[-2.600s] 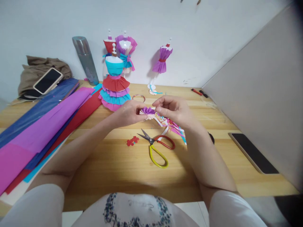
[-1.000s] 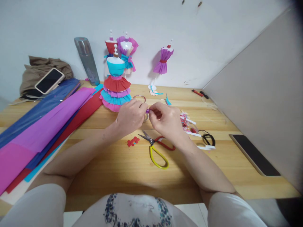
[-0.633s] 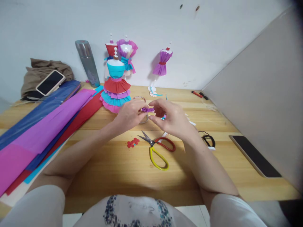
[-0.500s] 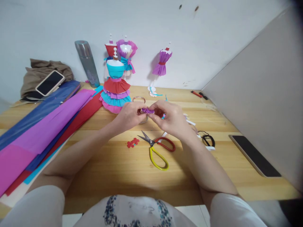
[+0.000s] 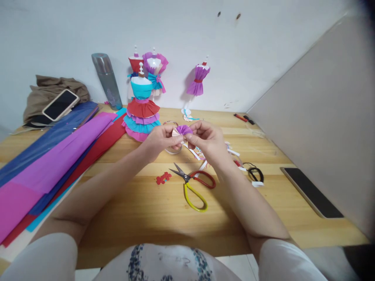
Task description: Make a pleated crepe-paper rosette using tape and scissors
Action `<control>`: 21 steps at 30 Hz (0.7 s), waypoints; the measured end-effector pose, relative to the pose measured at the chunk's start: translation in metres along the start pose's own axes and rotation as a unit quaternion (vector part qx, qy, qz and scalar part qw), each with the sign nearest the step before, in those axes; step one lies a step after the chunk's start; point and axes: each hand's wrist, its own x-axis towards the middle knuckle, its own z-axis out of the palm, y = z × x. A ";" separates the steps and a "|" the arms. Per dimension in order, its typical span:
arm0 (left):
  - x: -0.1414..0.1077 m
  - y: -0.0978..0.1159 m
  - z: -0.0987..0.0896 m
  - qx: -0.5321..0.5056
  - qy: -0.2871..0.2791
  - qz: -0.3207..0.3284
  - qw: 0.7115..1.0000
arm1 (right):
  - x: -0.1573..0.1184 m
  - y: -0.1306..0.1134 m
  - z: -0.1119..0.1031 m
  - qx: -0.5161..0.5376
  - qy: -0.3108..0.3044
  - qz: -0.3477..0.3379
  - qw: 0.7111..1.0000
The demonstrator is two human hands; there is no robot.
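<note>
Between both hands, above the middle of the table, is a small pleated paper rosette [image 5: 184, 130], purple on one part and pale cream on another. My left hand [image 5: 161, 139] pinches its left, cream side between thumb and fingers. My right hand [image 5: 206, 139] grips the purple right edge the same way. A roll of tape [image 5: 172, 150] lies partly hidden behind my left hand. Below the hands rest scissors [image 5: 186, 178] with one red and one yellow handle, blades apart. Left of their tips lie small red paper flowers [image 5: 163, 178].
Several dress forms in crepe-paper dresses, one in front [image 5: 141, 107], stand by the wall. Folded crepe paper [image 5: 63, 158] covers the left side, near a bottle [image 5: 108, 80] and a phone [image 5: 61, 104]. Another phone [image 5: 312, 192] and a black hair tie [image 5: 258, 175] lie right, with paper scraps.
The rosette has turned and now faces me as a flat fan of purple and cream; before, only a crumpled purple edge showed. My hands stay in nearly the same place.
</note>
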 end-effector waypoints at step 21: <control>0.001 0.015 -0.011 -0.007 -0.040 -0.110 0.993 | 0.000 -0.006 -0.014 -0.034 -0.060 0.003 0.998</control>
